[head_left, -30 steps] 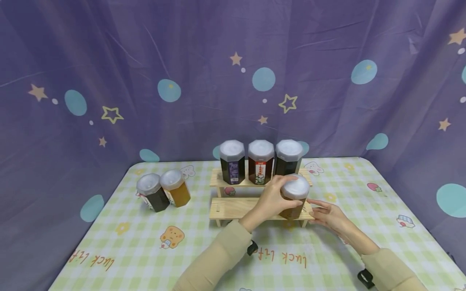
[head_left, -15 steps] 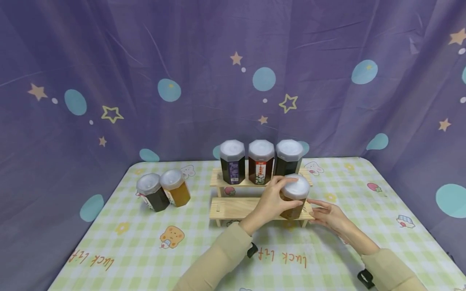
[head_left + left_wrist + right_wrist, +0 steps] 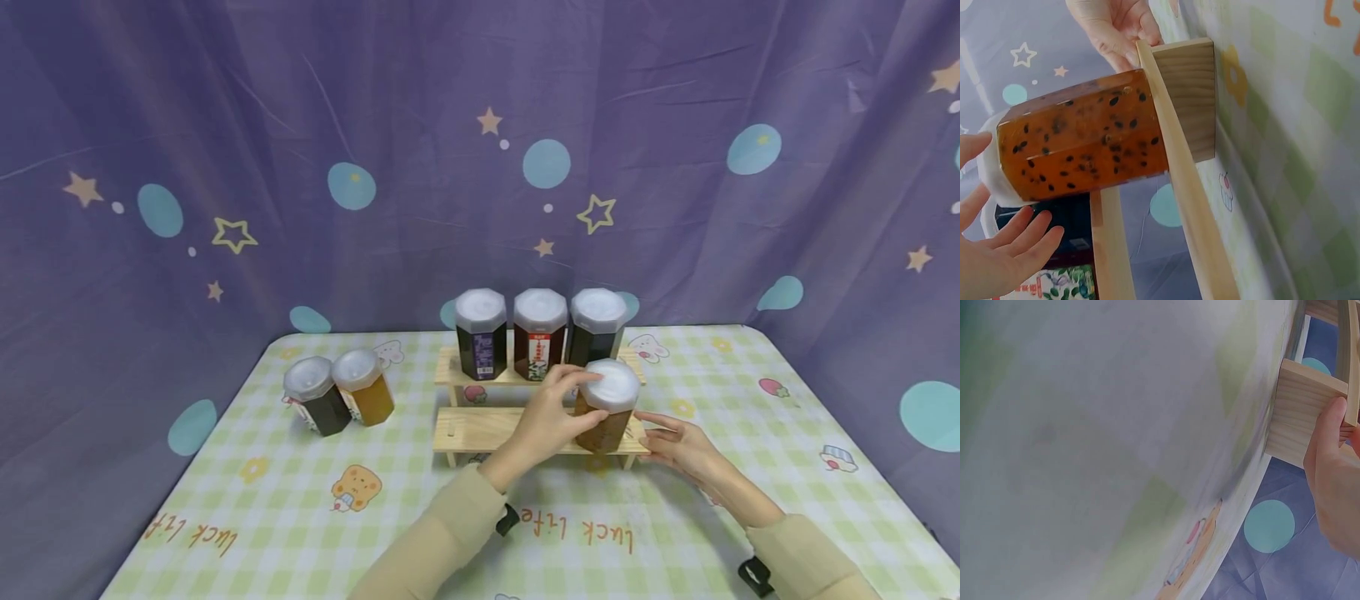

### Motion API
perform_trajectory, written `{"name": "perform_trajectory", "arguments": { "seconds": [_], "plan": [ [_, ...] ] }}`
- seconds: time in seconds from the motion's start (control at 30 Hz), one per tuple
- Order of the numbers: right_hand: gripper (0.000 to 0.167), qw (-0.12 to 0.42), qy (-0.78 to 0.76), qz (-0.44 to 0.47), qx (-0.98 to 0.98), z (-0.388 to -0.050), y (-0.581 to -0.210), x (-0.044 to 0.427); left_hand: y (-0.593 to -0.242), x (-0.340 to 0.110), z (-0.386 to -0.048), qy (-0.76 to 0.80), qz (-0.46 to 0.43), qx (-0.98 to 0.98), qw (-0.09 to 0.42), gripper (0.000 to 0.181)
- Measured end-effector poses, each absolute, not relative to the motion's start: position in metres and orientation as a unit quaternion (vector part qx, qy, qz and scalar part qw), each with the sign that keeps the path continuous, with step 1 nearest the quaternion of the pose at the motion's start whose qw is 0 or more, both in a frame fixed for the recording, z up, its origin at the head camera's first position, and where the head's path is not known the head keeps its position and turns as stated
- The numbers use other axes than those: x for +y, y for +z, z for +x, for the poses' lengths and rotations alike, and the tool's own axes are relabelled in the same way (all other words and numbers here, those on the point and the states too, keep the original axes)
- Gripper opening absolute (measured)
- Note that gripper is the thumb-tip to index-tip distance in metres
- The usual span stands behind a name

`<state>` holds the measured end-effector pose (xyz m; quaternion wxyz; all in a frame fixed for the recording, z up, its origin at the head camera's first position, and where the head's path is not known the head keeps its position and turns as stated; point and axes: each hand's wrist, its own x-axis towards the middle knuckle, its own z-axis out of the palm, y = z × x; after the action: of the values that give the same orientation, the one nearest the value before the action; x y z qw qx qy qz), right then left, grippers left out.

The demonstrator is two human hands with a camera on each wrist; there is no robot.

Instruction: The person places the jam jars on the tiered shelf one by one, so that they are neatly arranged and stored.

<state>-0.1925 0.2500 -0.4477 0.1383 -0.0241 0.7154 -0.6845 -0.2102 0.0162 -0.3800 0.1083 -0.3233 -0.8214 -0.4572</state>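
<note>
A jar of amber jam with dark seeds [image 3: 606,427] and a white lid stands upright at the right end of the wooden shelf's [image 3: 480,429] lower tier. Around its left side is my left hand [image 3: 542,427], fingers and thumb spread loosely. In the left wrist view, the fingers [image 3: 1032,240] stand apart from the jar's body [image 3: 1085,137], with one fingertip at the lid's edge. My right hand [image 3: 686,454] holds the right end of that lower tier; in the right wrist view its thumb [image 3: 1334,415] lies along the wooden end panel [image 3: 1300,412].
Three dark jars [image 3: 482,337] line the shelf's upper tier, one partly behind the amber jar. A dark jar [image 3: 326,408] and an orange-yellow jar [image 3: 371,400] stand at the left on the checked tablecloth [image 3: 285,517]. A purple curtain [image 3: 420,100] hangs behind the table.
My left hand has loosened from the amber jar and shifted slightly left. The jar stays on the lower tier, and my right hand keeps its place at the shelf end.
</note>
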Motion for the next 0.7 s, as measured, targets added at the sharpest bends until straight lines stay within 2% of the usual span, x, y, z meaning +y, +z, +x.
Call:
{"name": "perform_trajectory", "arguments": {
  "seconds": [0.43,0.7],
  "plan": [
    [0.058,0.142,-0.696,-0.025,0.704,-0.192,-0.448,0.250,-0.369,-0.015,-0.207,-0.445,-0.294,-0.844,0.061,0.032],
    [0.058,0.140,-0.690,-0.028,0.710,-0.192,-0.446,0.249,-0.365,-0.046,-0.208,-0.425,-0.282,-0.855,0.094,0.030]
  ]
}}
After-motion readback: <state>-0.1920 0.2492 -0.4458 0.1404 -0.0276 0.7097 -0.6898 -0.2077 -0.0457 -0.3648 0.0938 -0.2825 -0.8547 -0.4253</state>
